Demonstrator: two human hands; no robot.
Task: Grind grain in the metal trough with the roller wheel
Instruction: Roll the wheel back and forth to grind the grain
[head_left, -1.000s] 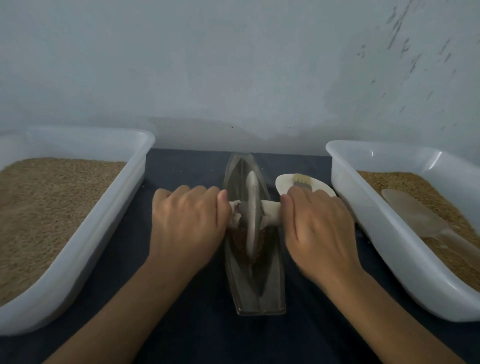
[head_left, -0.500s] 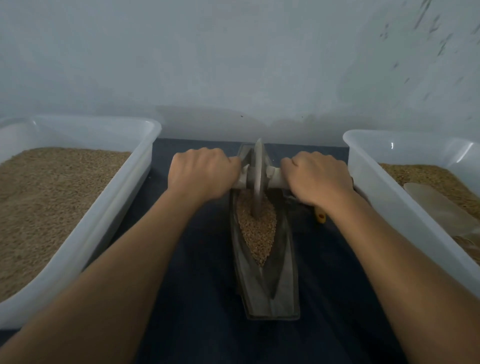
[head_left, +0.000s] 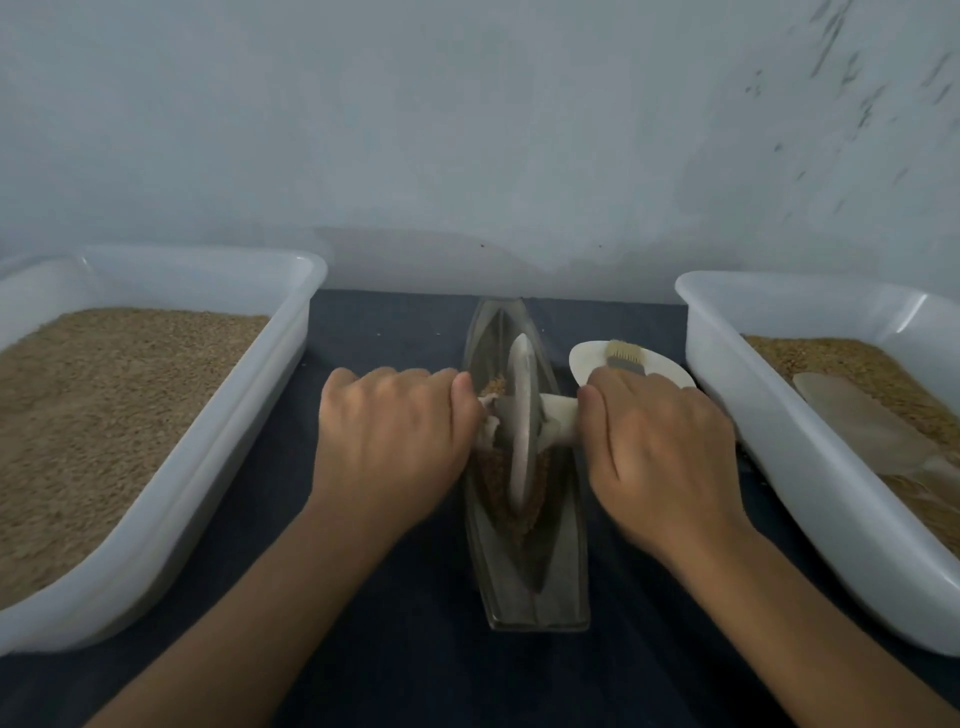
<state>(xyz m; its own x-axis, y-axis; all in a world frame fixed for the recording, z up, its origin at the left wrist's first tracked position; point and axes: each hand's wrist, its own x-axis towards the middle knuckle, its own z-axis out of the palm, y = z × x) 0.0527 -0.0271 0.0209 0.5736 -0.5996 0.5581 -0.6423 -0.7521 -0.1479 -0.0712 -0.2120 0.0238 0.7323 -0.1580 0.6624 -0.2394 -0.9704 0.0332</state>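
Gripping the axle either side of the wheel (head_left: 521, 421), I am curling my left hand (head_left: 390, 441) and right hand (head_left: 661, 453) around its pale stubs. The wheel is standing upright in the trough (head_left: 524, 582), mid-length, on the grain (head_left: 498, 467). It looks heavy, stiff and hard, so the stubs are the sensible hold. The trough is running near to far; the axle is lying left to right across it.

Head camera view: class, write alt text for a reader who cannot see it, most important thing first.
Two hands, left hand and right hand, grip the axle of a roller wheel standing in a narrow metal trough of grain. White tubs of grain sit at left and right.
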